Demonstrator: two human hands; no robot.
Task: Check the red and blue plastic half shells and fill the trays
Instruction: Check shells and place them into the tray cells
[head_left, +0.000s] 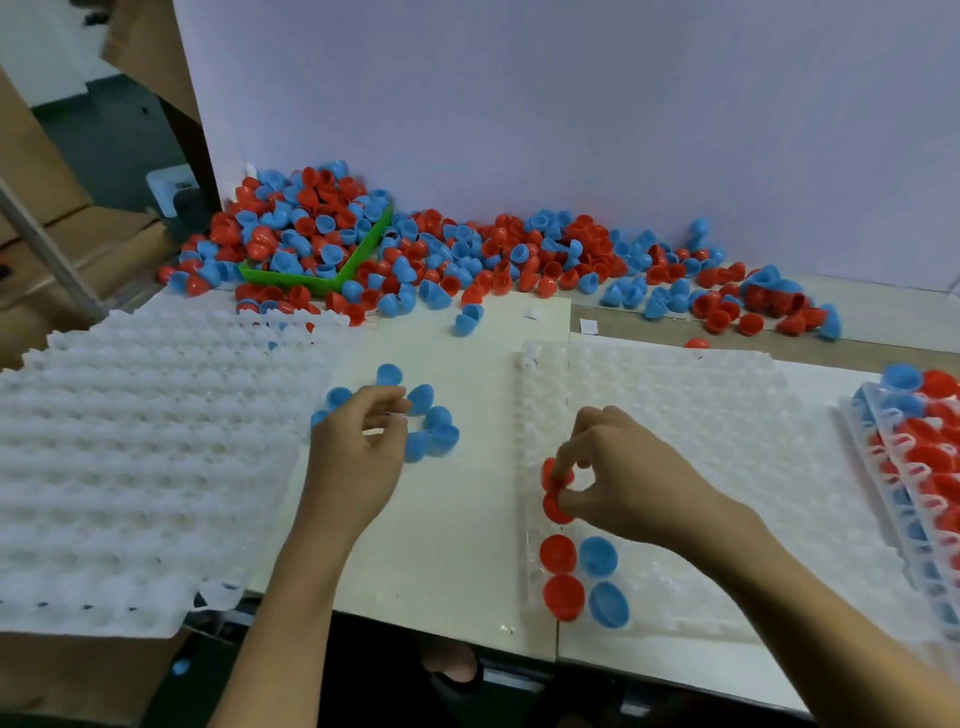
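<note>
white table (447, 545) edge | right hand (618, 467) pinches red shell (551, 475) | left hand (358, 447) loosely curled, empty | lilac wall (571, 104)

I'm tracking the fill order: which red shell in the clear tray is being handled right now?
The farthest red shell in the clear tray's left column: the right hand pinches it, while the two nearest reds sit untouched.

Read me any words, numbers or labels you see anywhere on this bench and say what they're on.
No readable text anywhere.
Two small white paper slips on the table: too small to show any writing.
White box at back left: dark marking, blurred, unreadable.
Shells and trays: no print visible.
</note>
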